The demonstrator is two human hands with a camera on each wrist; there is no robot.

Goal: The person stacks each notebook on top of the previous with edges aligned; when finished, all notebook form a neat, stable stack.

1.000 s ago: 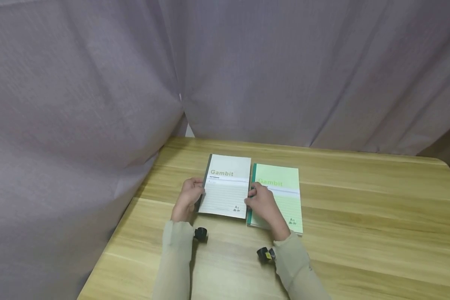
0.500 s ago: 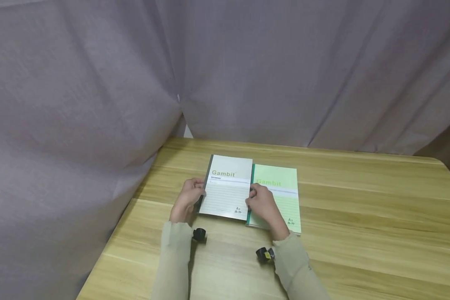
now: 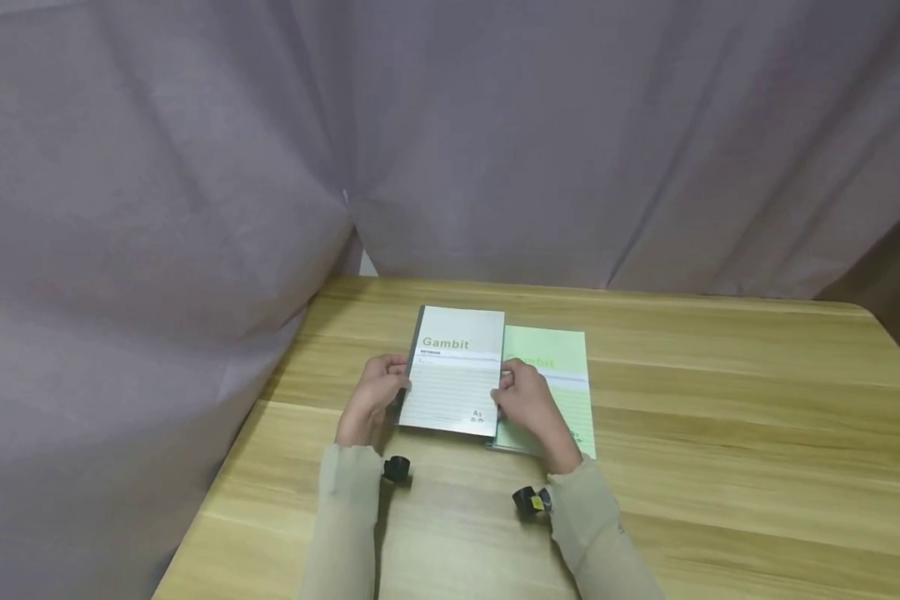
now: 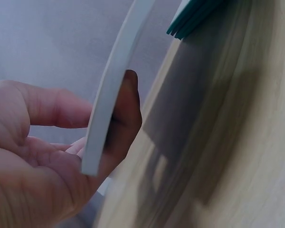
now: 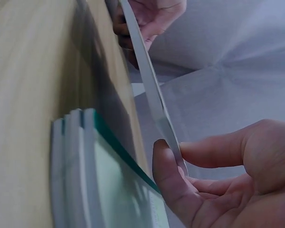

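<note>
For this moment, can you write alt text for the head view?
Two hands hold a grey Gambit notebook by its side edges, left hand and right hand, partly over a green notebook stack on a wooden table backed by grey curtains.

a light wooden table [image 3: 720, 433] stands before grey-mauve curtains [image 3: 570, 142] hanging in soft, even light.

One notebook [image 3: 453, 367] sits between both hands, raised over the table [image 3: 720, 433], overlapping the notebook stack's [image 3: 551, 375] left edge.
</note>
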